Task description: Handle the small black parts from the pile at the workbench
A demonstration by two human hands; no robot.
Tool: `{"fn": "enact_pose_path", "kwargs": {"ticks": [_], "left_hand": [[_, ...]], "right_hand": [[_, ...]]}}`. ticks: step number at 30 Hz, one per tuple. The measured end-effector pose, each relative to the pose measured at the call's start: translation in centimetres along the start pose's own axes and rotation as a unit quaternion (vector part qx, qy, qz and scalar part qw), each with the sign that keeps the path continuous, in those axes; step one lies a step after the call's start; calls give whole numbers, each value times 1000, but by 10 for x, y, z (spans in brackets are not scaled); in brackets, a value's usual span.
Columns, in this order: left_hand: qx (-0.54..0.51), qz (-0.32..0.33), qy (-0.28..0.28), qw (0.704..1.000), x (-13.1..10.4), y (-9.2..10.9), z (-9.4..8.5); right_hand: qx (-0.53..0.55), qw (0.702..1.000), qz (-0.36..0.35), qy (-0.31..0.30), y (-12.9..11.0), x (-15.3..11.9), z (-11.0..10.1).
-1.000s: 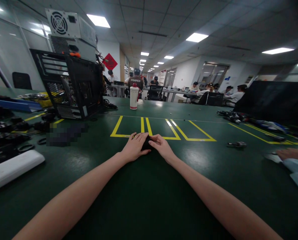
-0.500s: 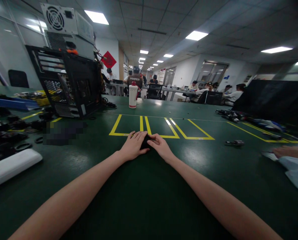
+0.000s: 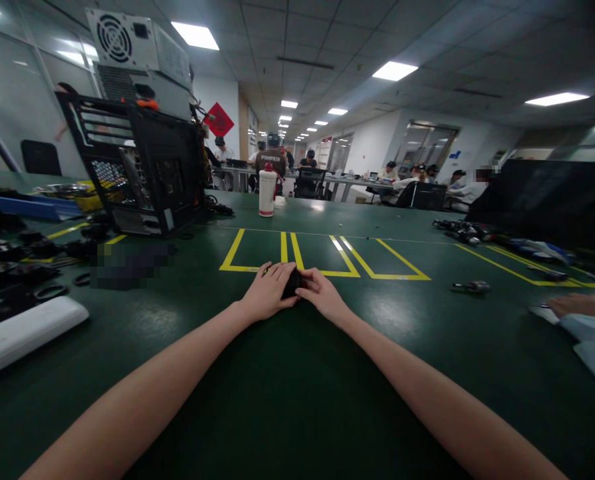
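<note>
Between my two hands is a small black rounded object [image 3: 292,284], mostly covered, so its kind cannot be made out. My left hand [image 3: 271,288] is wrapped over its left side, fingers on top and thumb along the near side. From the right, my right hand [image 3: 322,291] has its thumb and fingertips closed against the object's edge. Both hands are low over the green table [image 3: 277,400], just in front of the yellow tape outlines [image 3: 322,273].
At the left stand a black computer case [image 3: 162,173] with power supplies [image 3: 137,47] on top, black parts [image 3: 32,247] and a white bar [image 3: 32,337]. A white bottle [image 3: 266,193] is ahead. A small metal part [image 3: 471,287] and another person's hand [image 3: 582,307] are at right.
My right fingers have shifted slightly on the black object, and more of its right side shows. My left hand keeps its hold. The whole view has drifted a little.
</note>
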State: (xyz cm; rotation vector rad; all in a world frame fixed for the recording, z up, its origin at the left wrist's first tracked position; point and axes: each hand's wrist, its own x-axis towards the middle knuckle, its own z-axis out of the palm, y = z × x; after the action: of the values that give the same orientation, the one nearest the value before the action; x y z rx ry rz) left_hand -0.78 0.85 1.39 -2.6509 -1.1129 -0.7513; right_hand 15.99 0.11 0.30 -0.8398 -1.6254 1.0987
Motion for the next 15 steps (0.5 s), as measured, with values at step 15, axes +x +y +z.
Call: {"fn": "enact_pose_path", "kwargs": {"ticks": [15], "left_hand": [[-7, -19, 4, 1000, 0, 4, 3]], "right_hand": [[-17, 999, 38, 34, 5, 6, -3]]}}
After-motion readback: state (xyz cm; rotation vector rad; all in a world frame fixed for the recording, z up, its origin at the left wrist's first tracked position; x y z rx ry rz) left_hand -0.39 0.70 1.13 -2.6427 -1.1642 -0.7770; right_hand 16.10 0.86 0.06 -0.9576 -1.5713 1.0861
